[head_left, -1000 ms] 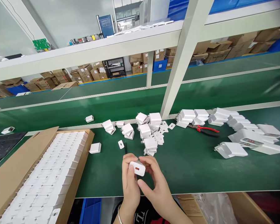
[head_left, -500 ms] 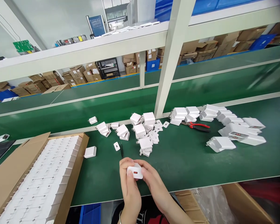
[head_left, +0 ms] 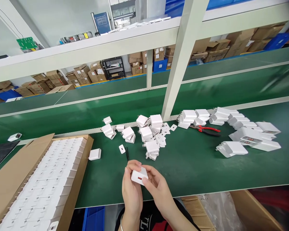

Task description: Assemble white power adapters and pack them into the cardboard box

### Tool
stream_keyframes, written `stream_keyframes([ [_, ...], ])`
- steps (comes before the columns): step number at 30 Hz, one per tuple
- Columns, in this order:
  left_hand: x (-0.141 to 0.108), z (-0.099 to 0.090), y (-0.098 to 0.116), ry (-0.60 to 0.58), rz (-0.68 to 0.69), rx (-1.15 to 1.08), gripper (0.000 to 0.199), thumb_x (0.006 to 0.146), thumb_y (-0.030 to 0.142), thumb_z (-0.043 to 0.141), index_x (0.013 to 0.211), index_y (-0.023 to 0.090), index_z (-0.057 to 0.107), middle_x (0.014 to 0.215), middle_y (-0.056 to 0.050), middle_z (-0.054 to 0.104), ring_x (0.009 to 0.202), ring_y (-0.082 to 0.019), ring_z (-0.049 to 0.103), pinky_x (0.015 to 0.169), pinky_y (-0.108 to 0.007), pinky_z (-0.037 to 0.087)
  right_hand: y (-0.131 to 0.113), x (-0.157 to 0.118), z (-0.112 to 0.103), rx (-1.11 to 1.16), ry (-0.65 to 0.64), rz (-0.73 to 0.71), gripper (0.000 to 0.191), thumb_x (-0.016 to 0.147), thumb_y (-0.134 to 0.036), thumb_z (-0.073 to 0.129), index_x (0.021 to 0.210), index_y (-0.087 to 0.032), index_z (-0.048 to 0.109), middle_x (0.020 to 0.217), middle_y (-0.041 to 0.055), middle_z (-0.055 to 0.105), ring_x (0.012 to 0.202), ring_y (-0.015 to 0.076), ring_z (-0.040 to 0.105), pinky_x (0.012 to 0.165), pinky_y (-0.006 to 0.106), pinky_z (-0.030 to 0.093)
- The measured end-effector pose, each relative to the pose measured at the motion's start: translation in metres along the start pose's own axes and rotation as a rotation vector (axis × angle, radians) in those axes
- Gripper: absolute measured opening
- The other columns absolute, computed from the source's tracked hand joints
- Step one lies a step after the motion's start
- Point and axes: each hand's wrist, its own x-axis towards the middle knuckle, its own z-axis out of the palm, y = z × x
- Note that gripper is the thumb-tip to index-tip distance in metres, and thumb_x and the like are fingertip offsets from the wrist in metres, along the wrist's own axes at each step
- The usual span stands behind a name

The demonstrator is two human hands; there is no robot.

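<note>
Near six o'clock in the head view, pinching a white USB charger (head_left: 139, 173) between left hand (head_left: 132, 191) and right hand (head_left: 158, 187), with fingers (head_left: 134, 165) closed around it; probably seating or checking its port face (head_left: 136, 179), calling next for even pressure.

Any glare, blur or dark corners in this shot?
Head view, centre: the held charger, left hand and right hand look fairly sharp; head view, right: pale glare on the green panel; head view, top right: a dark corner.
</note>
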Motion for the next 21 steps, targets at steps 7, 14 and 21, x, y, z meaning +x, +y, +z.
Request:
stream_keyframes([
  [7,0.004,-0.025,0.002,-0.129,0.173,0.504,0.062,0.109,0.061,0.028,0.116,0.027,0.079,0.125,-0.009,0.054,0.115,-0.025,0.057,0.098,-0.038,0.050,-0.008,0.005,-0.011,0.020,0.016,-0.002,0.045,0.087,-0.052,0.081,0.117,-0.021,0.073,0.112,0.0125,0.076,0.105,0.0278,0.072,0.096,0.043,0.060],
  [14,0.005,-0.029,0.005,-0.347,0.241,0.693,0.047,0.111,0.049,0.032,0.133,0.028,0.068,0.117,-0.010,0.060,0.104,-0.024,0.061,0.086,-0.037,0.050,-0.012,0.007,-0.013,-0.045,-0.014,-0.063,0.044,0.087,-0.052,0.081,0.118,-0.021,0.074,0.113,0.0110,0.072,0.106,0.0268,0.070,0.096,0.040,0.059],
  [21,0.000,-0.023,-0.008,-0.244,0.271,0.698,0.038,0.111,0.045,0.036,0.117,0.026,0.069,0.105,-0.007,0.054,0.095,-0.021,0.058,0.082,-0.033,0.048,-0.003,0.009,-0.011,-0.058,0.011,-0.081,0.043,0.088,-0.056,0.077,0.110,-0.019,0.076,0.104,0.0096,0.071,0.099,0.0254,0.070,0.089,0.035,0.060],
])
